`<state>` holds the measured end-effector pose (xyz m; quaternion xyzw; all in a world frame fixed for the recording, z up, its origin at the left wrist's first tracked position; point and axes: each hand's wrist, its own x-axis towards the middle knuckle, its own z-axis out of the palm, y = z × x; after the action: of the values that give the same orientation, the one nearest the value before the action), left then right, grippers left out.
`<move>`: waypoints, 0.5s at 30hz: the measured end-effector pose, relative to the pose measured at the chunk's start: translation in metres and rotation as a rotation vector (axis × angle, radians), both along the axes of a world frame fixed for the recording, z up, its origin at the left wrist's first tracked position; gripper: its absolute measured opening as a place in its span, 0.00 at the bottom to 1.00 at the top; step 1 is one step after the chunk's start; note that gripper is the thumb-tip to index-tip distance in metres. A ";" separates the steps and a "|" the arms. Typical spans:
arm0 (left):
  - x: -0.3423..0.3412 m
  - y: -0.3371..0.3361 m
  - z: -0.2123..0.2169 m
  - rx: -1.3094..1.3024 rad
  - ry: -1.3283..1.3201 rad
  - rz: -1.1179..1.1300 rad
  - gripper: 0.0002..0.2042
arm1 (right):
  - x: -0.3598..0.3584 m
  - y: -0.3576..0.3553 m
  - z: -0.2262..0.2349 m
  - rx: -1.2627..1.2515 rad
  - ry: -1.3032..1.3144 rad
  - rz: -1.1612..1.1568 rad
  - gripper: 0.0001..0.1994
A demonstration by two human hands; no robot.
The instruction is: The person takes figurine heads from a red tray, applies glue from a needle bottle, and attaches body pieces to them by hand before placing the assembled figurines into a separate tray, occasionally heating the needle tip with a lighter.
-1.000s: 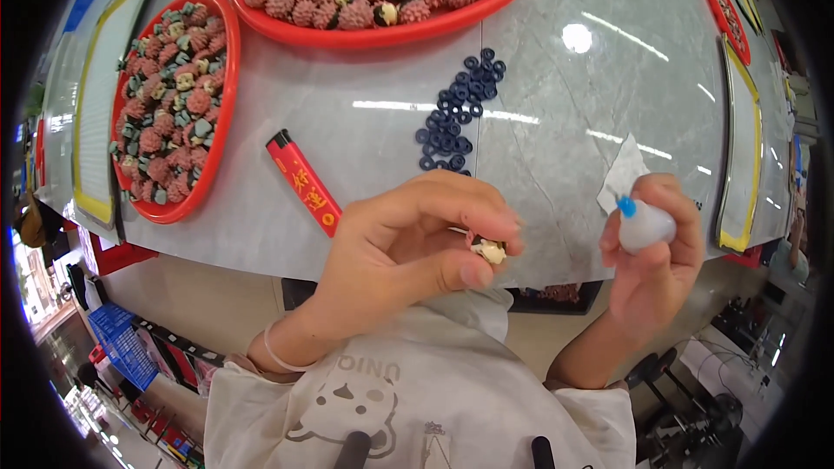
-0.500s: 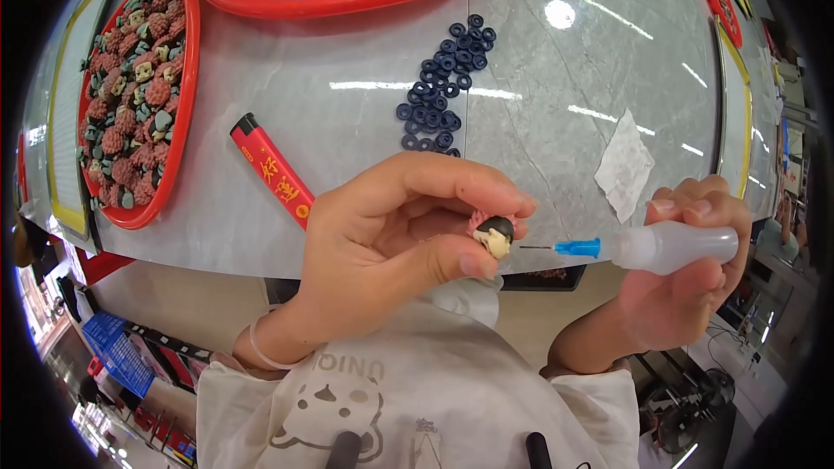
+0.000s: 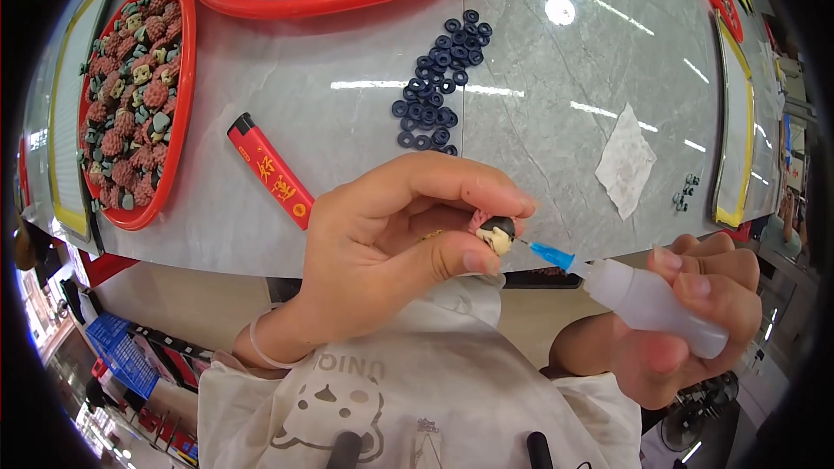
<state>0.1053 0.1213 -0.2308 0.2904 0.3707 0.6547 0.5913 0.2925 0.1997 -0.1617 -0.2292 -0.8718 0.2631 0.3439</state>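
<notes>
Between thumb and fingers, my left hand (image 3: 395,239) pinches a small figurine (image 3: 497,234) with pink, black and cream parts. My right hand (image 3: 695,321) grips a translucent white squeeze bottle (image 3: 647,304), tilted with its base low and to the right. A blue needle tip (image 3: 553,256) is fitted on the bottle. The thin metal needle reaches up to the right side of the figurine; whether it touches is too small to tell. Beyond my left hand lies a loose group of dark blue rings (image 3: 440,78).
Similar pink pieces fill a red basin (image 3: 347,7) at the far side and a red basket (image 3: 187,78) at the left. A red lighter-shaped object with a black end (image 3: 271,172) lies left of my hand. White paper (image 3: 625,161) and tiny dark bits (image 3: 686,193) are at the right.
My right hand has lowered and tilted the bottle, so its needle now points up-left and has come closer to the figurine. My left hand stays nearly in place.
</notes>
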 end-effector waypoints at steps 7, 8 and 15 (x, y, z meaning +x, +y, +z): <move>0.000 -0.001 0.003 -0.028 0.003 0.032 0.16 | 0.004 -0.001 -0.011 -0.116 0.078 -0.031 0.20; 0.001 -0.001 0.003 -0.014 0.009 0.043 0.16 | 0.009 0.002 -0.017 -0.115 0.152 -0.050 0.22; -0.002 0.000 -0.004 0.130 -0.075 -0.048 0.14 | -0.007 0.009 -0.041 -0.594 0.478 -0.234 0.18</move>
<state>0.1034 0.1215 -0.2350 0.3123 0.2976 0.6735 0.6003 0.2854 0.2082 -0.2030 -0.3491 -0.6210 0.5088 0.4833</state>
